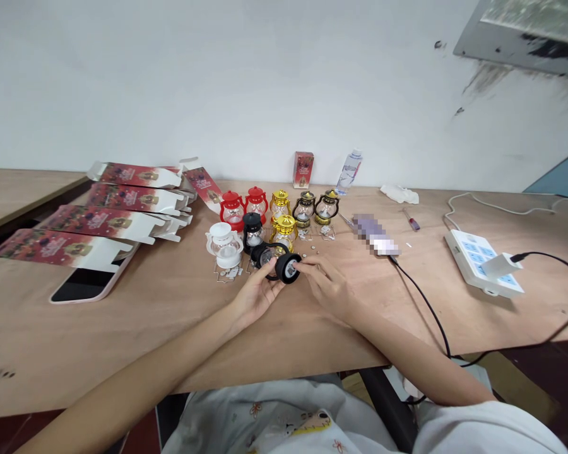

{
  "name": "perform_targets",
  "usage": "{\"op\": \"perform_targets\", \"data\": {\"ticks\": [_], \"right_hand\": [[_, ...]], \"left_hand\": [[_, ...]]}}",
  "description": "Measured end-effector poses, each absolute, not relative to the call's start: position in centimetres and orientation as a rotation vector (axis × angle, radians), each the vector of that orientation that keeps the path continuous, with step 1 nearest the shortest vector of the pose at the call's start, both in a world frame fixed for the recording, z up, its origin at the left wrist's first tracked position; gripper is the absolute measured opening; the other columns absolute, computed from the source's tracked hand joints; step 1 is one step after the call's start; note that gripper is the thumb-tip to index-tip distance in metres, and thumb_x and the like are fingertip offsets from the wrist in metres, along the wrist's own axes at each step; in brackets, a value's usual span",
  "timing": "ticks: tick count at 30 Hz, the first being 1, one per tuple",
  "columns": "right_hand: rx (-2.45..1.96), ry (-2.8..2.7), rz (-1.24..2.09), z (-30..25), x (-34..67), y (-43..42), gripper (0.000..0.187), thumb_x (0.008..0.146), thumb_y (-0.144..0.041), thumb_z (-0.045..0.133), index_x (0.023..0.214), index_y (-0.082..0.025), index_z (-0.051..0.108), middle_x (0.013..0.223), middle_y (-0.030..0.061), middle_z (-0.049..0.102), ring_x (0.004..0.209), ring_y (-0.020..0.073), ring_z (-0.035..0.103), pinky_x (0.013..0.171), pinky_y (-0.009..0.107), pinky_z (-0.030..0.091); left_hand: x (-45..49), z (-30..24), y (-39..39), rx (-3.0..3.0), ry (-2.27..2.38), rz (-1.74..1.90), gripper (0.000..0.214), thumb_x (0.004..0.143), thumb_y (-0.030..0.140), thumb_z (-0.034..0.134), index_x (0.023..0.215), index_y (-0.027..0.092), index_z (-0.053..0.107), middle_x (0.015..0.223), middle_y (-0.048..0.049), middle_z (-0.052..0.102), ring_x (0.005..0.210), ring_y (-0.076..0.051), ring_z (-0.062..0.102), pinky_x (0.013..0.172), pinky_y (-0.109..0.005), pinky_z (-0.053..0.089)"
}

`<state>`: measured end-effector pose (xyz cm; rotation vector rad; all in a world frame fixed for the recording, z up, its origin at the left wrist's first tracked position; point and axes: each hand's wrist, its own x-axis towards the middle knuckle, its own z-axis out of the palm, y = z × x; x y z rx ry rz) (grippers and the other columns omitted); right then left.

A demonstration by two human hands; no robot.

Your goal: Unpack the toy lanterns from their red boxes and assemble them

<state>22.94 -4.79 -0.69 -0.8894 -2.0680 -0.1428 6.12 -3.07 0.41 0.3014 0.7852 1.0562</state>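
Note:
My left hand [255, 291] is closed around a small black toy lantern [277, 261] lying on its side, its round base turned toward me. My right hand [324, 284] pinches at the lantern's base with thumb and forefinger. Just behind stand more little lanterns: a white one [224, 244], a black one [252, 228], two red ones [239, 205], gold ones [281, 217] and two dark bronze ones [315, 207].
Flat red-and-white cartons [101, 221] lie fanned at the left over a phone [88, 284]. A small red box [303, 169], a water bottle [349, 171], a screwdriver [411, 219] and a white power strip [483, 261] with black cable sit to the right on the wooden table [146, 328].

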Motion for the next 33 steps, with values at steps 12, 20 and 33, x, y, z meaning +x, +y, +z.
{"op": "perform_targets", "data": {"ticks": [12, 20, 33], "right_hand": [[-0.821, -1.992, -0.152, -1.7, 23.2, -4.2, 0.031, 0.088, -0.007, 0.047, 0.109, -0.023, 0.061, 0.093, 0.0066, 0.065, 0.088, 0.0169, 0.060, 0.078, 0.032, 0.053], [-0.864, -1.979, -0.149, -1.2, 22.8, -4.3, 0.018, 0.088, -0.011, 0.051, 0.100, -0.021, 0.059, 0.089, 0.0060, 0.065, 0.085, 0.0166, 0.060, 0.077, 0.032, 0.052], [-1.011, -1.829, 0.194, -1.3, 22.5, -4.3, 0.010, 0.091, -0.025, 0.049, 0.090, -0.022, 0.059, 0.089, 0.0033, 0.063, 0.083, 0.0147, 0.059, 0.070, 0.028, 0.050]], "left_hand": [[6.2, 0.4, -3.2, 0.298, 0.772, 1.058, 0.010, 0.085, 0.012, 0.056, 0.081, 0.013, 0.064, 0.076, -0.0024, 0.068, 0.063, -0.010, 0.063, 0.062, -0.019, 0.054], [6.1, 0.6, -3.2, 0.286, 0.786, 1.056, 0.012, 0.086, 0.013, 0.054, 0.079, 0.013, 0.064, 0.073, -0.0018, 0.067, 0.063, -0.009, 0.062, 0.062, -0.019, 0.054], [6.2, 0.5, -3.2, 0.266, 0.763, 1.096, 0.015, 0.087, 0.010, 0.052, 0.082, 0.013, 0.066, 0.081, -0.0015, 0.069, 0.069, -0.009, 0.064, 0.066, -0.018, 0.054]]}}
